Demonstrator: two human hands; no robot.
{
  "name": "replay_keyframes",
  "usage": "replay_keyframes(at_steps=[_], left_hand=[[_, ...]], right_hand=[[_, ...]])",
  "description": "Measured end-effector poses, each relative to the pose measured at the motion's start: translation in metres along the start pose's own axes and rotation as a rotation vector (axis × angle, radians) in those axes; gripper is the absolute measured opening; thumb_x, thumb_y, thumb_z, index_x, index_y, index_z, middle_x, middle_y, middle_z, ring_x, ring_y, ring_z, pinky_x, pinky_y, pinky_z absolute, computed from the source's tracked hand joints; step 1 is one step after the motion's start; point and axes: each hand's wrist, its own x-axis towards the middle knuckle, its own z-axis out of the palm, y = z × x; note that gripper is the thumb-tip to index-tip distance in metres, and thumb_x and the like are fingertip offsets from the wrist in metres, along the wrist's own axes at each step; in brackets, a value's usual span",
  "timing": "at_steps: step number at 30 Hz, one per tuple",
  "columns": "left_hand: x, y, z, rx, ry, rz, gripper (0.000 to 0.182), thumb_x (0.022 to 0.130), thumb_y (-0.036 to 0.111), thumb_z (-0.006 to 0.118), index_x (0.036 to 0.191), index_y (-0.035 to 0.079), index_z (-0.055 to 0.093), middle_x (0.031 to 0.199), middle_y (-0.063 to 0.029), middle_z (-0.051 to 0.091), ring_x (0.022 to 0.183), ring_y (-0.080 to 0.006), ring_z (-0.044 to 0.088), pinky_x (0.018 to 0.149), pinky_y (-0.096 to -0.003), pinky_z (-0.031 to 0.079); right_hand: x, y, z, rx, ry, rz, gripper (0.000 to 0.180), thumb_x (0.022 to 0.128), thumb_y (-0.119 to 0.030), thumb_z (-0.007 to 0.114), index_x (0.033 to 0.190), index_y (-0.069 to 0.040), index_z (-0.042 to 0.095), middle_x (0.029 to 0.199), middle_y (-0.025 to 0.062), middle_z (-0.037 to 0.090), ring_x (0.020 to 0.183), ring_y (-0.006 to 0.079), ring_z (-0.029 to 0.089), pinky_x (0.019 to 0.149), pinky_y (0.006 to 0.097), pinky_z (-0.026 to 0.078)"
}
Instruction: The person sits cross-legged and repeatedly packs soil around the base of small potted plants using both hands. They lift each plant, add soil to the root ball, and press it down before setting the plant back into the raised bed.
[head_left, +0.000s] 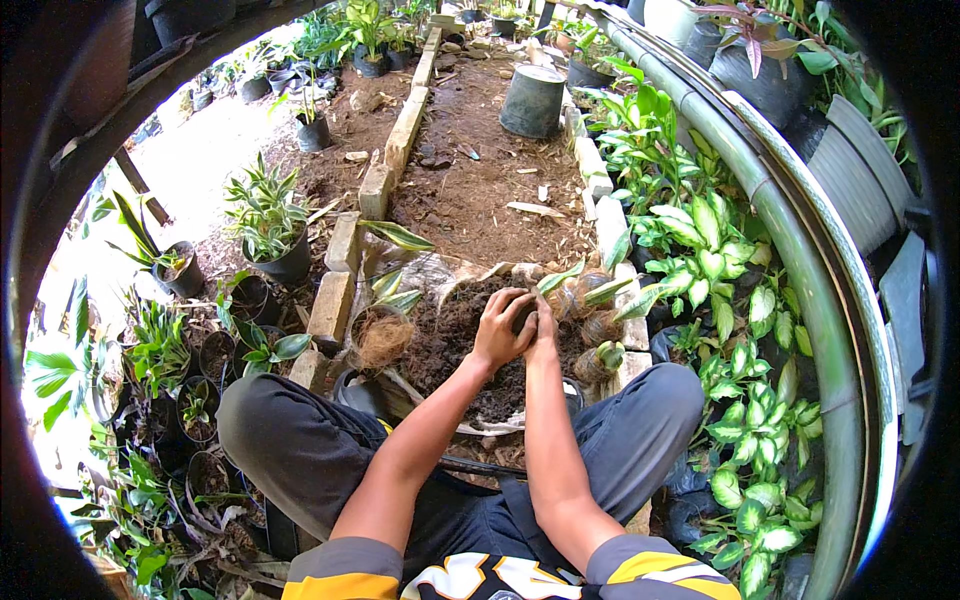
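In the head view my left hand (504, 330) and my right hand (543, 326) meet over a heap of dark soil (450, 341), which lies on a pale sack (424, 270). Both curl around a dark rounded lump, seemingly soil or a root ball; the fingers partly hide it. A green and yellow leaf (561, 277) rises just beyond the fingertips, and whether it belongs to the lump I cannot tell. Right of the hands lie several leafy cuttings with fibre-wrapped bases (600, 361). A ball of brown coconut fibre (382, 339) sits left of the soil.
Rows of blocks (405, 131) (592, 165) edge the dirt path (480, 187). An upturned black pot (532, 101) stands farther up it. Potted plants (274, 225) crowd the left; variegated leafy plants (705, 240) and a curved green bamboo pole (795, 247) line the right.
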Motion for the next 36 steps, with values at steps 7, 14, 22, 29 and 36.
replay_keyframes(at_steps=[7, 14, 22, 29, 36], left_hand=[[-0.001, -0.002, 0.006, -0.036, 0.033, -0.097, 0.028, 0.077, 0.020, 0.066, 0.102, 0.008, 0.067, 0.105, -0.0113, 0.063, 0.107, -0.0339, 0.057, 0.095, -0.0451, 0.046], [-0.007, 0.000, -0.002, 0.134, -0.069, -0.098, 0.041, 0.082, 0.038, 0.061, 0.117, 0.016, 0.064, 0.122, -0.0037, 0.062, 0.136, -0.0356, 0.036, 0.113, -0.0555, 0.008], [0.035, 0.011, 0.015, -0.568, 0.022, -0.968, 0.075, 0.096, 0.061, 0.028, 0.142, 0.003, 0.041, 0.135, -0.0150, 0.054, 0.135, -0.0287, 0.036, 0.111, -0.0430, 0.024], [0.038, -0.007, 0.009, -1.019, 0.023, -1.210, 0.044, 0.093, 0.050, 0.051, 0.111, 0.013, 0.065, 0.101, -0.0029, 0.066, 0.083, -0.0156, 0.062, 0.072, -0.0319, 0.049], [0.029, -0.016, 0.003, -0.992, -0.021, -1.132, 0.034, 0.093, 0.039, 0.053, 0.110, 0.012, 0.064, 0.094, -0.0010, 0.066, 0.075, -0.0142, 0.062, 0.065, -0.0295, 0.049]], right_hand=[[0.002, 0.001, 0.004, 0.054, -0.058, 0.026, 0.025, 0.091, -0.033, 0.065, 0.096, -0.009, 0.065, 0.084, 0.0047, 0.063, 0.074, 0.0172, 0.063, 0.064, 0.0304, 0.053], [0.015, 0.007, -0.005, 0.027, 0.071, -0.070, 0.030, 0.088, -0.031, 0.067, 0.102, -0.004, 0.066, 0.093, 0.0069, 0.066, 0.076, 0.0186, 0.063, 0.067, 0.0321, 0.053], [0.015, -0.015, 0.000, -0.273, 0.183, -0.378, 0.029, 0.091, -0.032, 0.062, 0.097, -0.007, 0.075, 0.102, 0.0029, 0.070, 0.103, 0.0163, 0.059, 0.097, 0.0334, 0.040], [-0.021, -0.018, 0.046, -0.544, 0.073, -0.706, 0.029, 0.094, -0.026, 0.061, 0.097, 0.001, 0.073, 0.093, 0.0060, 0.071, 0.085, 0.0130, 0.064, 0.082, 0.0264, 0.048], [-0.034, -0.009, 0.061, -0.568, 0.146, -0.786, 0.036, 0.096, -0.032, 0.057, 0.098, 0.000, 0.074, 0.090, 0.0092, 0.073, 0.084, 0.0161, 0.066, 0.079, 0.0316, 0.051]])
